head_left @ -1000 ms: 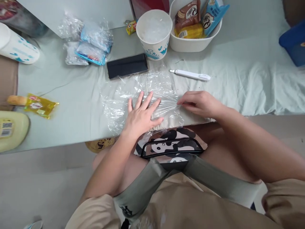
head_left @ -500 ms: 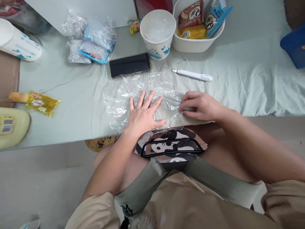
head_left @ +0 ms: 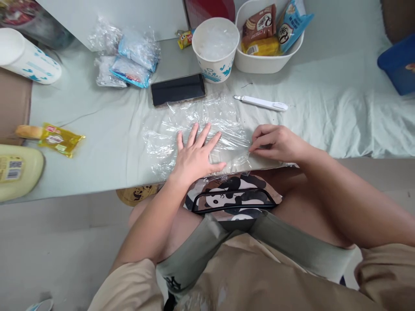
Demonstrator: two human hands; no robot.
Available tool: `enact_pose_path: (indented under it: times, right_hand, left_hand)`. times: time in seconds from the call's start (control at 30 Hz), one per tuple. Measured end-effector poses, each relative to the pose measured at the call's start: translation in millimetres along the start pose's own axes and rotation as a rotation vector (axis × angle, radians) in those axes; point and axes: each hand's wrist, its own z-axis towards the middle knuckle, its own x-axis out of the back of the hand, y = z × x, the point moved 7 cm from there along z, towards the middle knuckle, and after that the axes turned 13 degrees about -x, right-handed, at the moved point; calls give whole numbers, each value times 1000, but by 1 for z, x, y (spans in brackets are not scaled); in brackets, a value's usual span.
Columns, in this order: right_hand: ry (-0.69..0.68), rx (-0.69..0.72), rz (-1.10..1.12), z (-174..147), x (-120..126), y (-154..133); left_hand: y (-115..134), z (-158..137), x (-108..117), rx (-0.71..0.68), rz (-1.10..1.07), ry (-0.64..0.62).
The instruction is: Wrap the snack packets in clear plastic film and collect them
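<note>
A crumpled sheet of clear plastic film (head_left: 162,142) lies on the cloth-covered table. My left hand (head_left: 194,160) presses flat on it with fingers spread. At the film's right edge, my right hand (head_left: 279,142) has its thumb and fingertips pinched together on the film, and creases run from there toward the left hand. Just behind the film rests a black phone (head_left: 178,90). Beyond my right hand lies a white utility knife (head_left: 261,103).
A paper cup (head_left: 215,52) holding clear plastic stands beside a white bin (head_left: 262,62) of snack packs. Wrapped packets (head_left: 129,65) sit at back left. A yellow snack wrapper (head_left: 61,139) and a pale yellow bottle (head_left: 19,172) are at left; a blue container (head_left: 397,69) is at right.
My right hand has closed its fingers on the film's edge and moved slightly to the right, drawing the film tighter. My left hand has stayed in place.
</note>
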Motion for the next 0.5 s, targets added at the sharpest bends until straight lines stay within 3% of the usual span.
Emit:
enact_pose_path:
  times: [0.17, 0.33, 0.5]
  right_hand:
    - [-26, -47, 15, 0, 3, 4]
    - [8, -10, 60, -1, 7, -10]
    - [-58, 50, -78, 2, -10, -17]
  left_hand:
    - [-1, 0, 0, 11, -14, -12]
    - [-1, 1, 0, 9, -21, -16]
    - [0, 2, 0, 11, -31, -31]
